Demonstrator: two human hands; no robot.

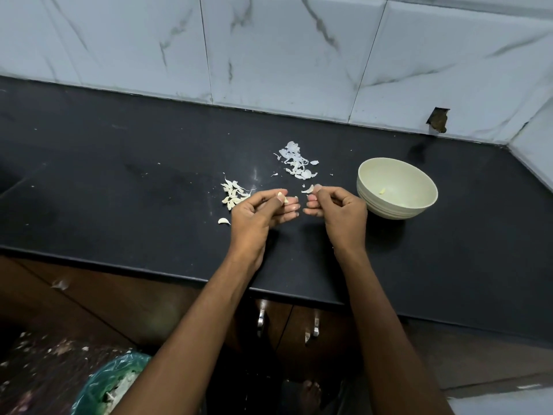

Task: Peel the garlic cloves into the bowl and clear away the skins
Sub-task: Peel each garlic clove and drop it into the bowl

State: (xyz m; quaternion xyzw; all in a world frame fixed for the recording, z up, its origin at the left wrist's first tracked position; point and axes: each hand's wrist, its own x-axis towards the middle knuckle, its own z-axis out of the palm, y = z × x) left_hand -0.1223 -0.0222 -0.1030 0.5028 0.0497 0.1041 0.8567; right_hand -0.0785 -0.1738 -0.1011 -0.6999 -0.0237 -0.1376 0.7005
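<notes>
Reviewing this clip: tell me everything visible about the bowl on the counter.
The bowl is pale cream-green, round and deep, with faint horizontal ridges around its lower outer wall; it looks like plastic or melamine. It stands upright on the black countertop, to the right of the right hand, whose knuckles come close to its side; contact cannot be confirmed. Inside, it is nearly empty: one small yellowish piece, probably peeled garlic, lies on the inner wall.
</notes>
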